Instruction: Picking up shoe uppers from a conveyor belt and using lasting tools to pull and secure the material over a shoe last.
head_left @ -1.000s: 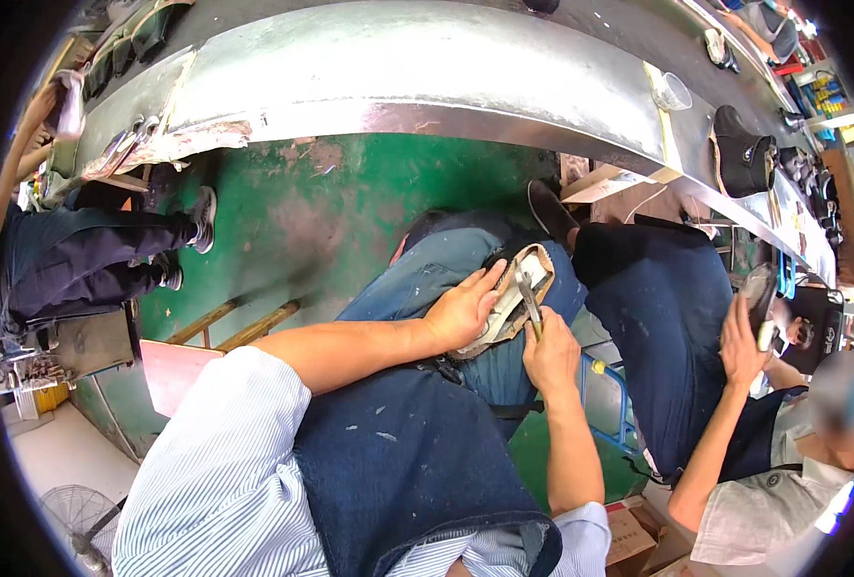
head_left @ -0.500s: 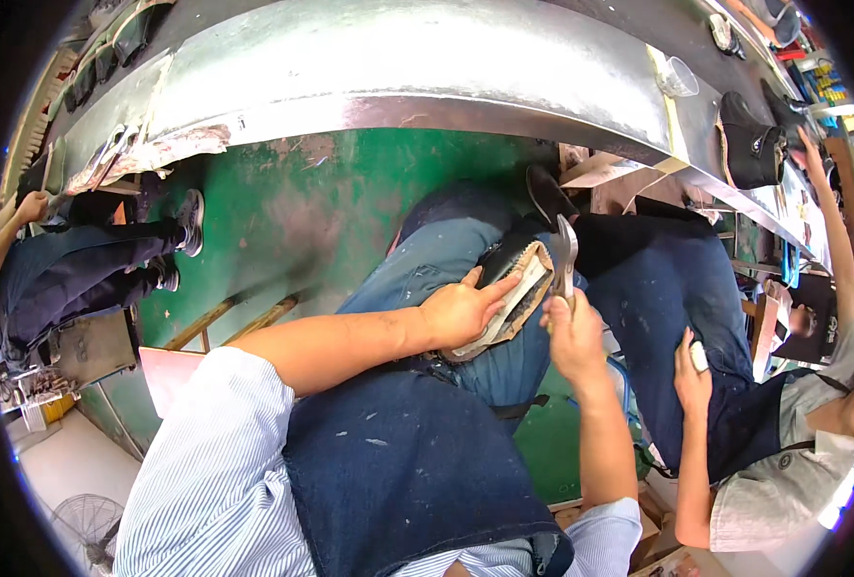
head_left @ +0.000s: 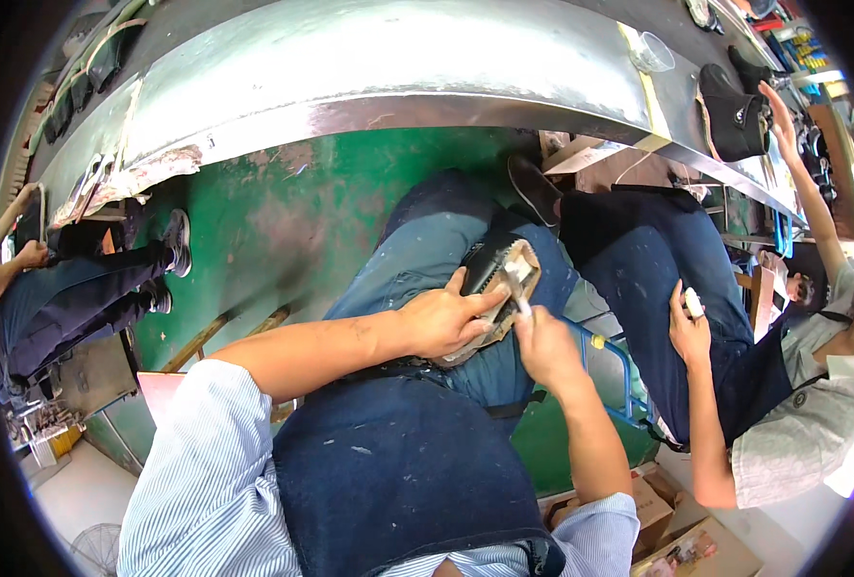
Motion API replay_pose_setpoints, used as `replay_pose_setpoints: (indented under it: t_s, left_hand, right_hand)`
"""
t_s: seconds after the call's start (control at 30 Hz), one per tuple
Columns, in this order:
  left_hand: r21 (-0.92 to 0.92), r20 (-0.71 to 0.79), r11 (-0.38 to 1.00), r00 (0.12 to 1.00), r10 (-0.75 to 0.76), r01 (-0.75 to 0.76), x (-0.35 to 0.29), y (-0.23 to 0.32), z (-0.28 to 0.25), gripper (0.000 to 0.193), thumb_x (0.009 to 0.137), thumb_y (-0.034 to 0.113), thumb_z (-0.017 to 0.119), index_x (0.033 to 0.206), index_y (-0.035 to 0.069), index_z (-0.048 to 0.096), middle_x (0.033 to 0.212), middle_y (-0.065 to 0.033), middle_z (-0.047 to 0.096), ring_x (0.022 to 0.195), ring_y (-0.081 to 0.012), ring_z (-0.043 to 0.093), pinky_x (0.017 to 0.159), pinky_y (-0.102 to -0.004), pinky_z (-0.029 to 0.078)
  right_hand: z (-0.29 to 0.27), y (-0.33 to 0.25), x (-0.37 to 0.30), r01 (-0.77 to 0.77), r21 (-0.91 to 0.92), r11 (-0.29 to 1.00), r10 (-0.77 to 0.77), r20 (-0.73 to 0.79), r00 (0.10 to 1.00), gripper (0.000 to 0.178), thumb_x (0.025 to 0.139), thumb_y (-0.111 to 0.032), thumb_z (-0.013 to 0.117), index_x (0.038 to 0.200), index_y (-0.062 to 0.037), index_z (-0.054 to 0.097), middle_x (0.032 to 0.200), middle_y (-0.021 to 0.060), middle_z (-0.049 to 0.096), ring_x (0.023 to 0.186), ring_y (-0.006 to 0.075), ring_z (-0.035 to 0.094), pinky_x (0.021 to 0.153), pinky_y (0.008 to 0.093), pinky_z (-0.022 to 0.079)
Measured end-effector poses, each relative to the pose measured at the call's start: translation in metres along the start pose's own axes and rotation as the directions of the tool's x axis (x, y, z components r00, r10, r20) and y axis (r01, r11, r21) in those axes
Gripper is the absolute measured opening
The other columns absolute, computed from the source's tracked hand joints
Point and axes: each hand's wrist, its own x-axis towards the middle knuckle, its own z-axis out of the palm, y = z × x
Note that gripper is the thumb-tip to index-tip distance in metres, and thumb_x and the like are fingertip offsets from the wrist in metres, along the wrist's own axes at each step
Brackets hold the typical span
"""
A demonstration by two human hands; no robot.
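Observation:
A black shoe (head_left: 486, 262) rests sole-up on my lap, its pale underside edged with a pleated, turned-in margin near the toe. My left hand (head_left: 439, 321) is closed around the shoe, with fingers spread over its side and underside. In my right hand (head_left: 546, 348) is a hammer (head_left: 519, 293), gripped by its handle. The hammer's head, blurred by motion, is at the toe end of the shoe's underside; I cannot tell if it touches.
A metal-topped workbench (head_left: 369, 72) runs across the far side, with a clear cup (head_left: 652, 53) and a black boot (head_left: 735, 117) on it. A co-worker (head_left: 783, 423) sits close on my right. Another person's legs (head_left: 90, 284) are at left. Cardboard boxes (head_left: 706, 548) lie lower right.
The hammer has swung down from upright beside the shoe onto its toe area. My right hand has moved slightly left and down. My left hand still holds the shoe.

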Motion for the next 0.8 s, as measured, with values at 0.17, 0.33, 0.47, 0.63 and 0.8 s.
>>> replay_pose_setpoints:
  t_s: [0.17, 0.33, 0.47, 0.63, 0.8]
  left_hand:
    - [-0.676, -0.109, 0.677, 0.868, -0.484, 0.292, -0.032, 0.006, 0.024, 0.059, 0.101, 0.028, 0.047, 0.15, 0.001, 0.029, 0.14, -0.0244, 0.05, 0.132, -0.0292, 0.048, 0.106, -0.036, 0.039]
    - [-0.507, -0.185, 0.833, 0.916, -0.357, 0.223, -0.028, 0.001, 0.028, 0.06, 0.098, 0.026, 0.053, 0.149, 0.002, 0.033, 0.138, -0.0254, 0.052, 0.124, -0.0268, 0.055, 0.103, -0.0319, 0.041]
    - [-0.526, -0.207, 0.836, 0.931, -0.3, 0.153, -0.027, -0.006, 0.026, 0.063, 0.096, 0.021, 0.056, 0.149, 0.0, 0.03, 0.13, -0.0296, 0.056, 0.12, -0.0356, 0.058, 0.102, -0.0349, 0.043]
    - [-0.502, -0.225, 0.852, 0.929, -0.294, 0.148, -0.024, -0.022, 0.037, 0.066, 0.094, 0.019, 0.059, 0.15, 0.002, 0.028, 0.128, -0.0284, 0.058, 0.117, -0.0313, 0.06, 0.099, -0.0333, 0.045]
    - [-0.541, -0.131, 0.827, 0.956, -0.264, 0.154, -0.024, -0.016, 0.029, 0.07, 0.094, 0.02, 0.061, 0.152, 0.004, 0.026, 0.125, -0.0264, 0.06, 0.111, -0.0287, 0.062, 0.098, -0.0328, 0.045]
  right_hand:
    - [-0.029, -0.02, -0.009, -0.056, 0.032, 0.998, 0.052, 0.122, 0.991, 0.033, 0.099, -0.031, 0.05, 0.099, 0.0018, 0.056, 0.087, 0.0284, 0.064, 0.083, 0.0486, 0.062, 0.071, 0.0542, 0.048]
    - [0.004, -0.02, -0.027, 0.006, 0.037, 0.999, -0.01, 0.11, 0.994, 0.029, 0.099, -0.026, 0.05, 0.102, 0.0022, 0.055, 0.087, 0.0283, 0.063, 0.082, 0.0487, 0.062, 0.071, 0.052, 0.049]
    - [-0.001, -0.026, -0.033, 0.039, 0.243, 0.969, -0.041, 0.001, 0.999, 0.033, 0.099, -0.029, 0.05, 0.098, 0.0034, 0.055, 0.085, 0.029, 0.064, 0.081, 0.0486, 0.063, 0.072, 0.053, 0.05]
    - [0.001, -0.03, -0.027, -0.058, -0.017, 0.998, 0.06, 0.211, 0.976, 0.035, 0.099, -0.031, 0.05, 0.099, 0.0025, 0.058, 0.085, 0.0275, 0.065, 0.084, 0.0472, 0.063, 0.073, 0.0535, 0.049]
    - [0.015, -0.028, -0.042, -0.018, 0.005, 1.0, 0.017, 0.094, 0.995, 0.033, 0.097, -0.032, 0.052, 0.101, 0.0008, 0.058, 0.091, 0.026, 0.065, 0.084, 0.046, 0.063, 0.072, 0.0525, 0.05]
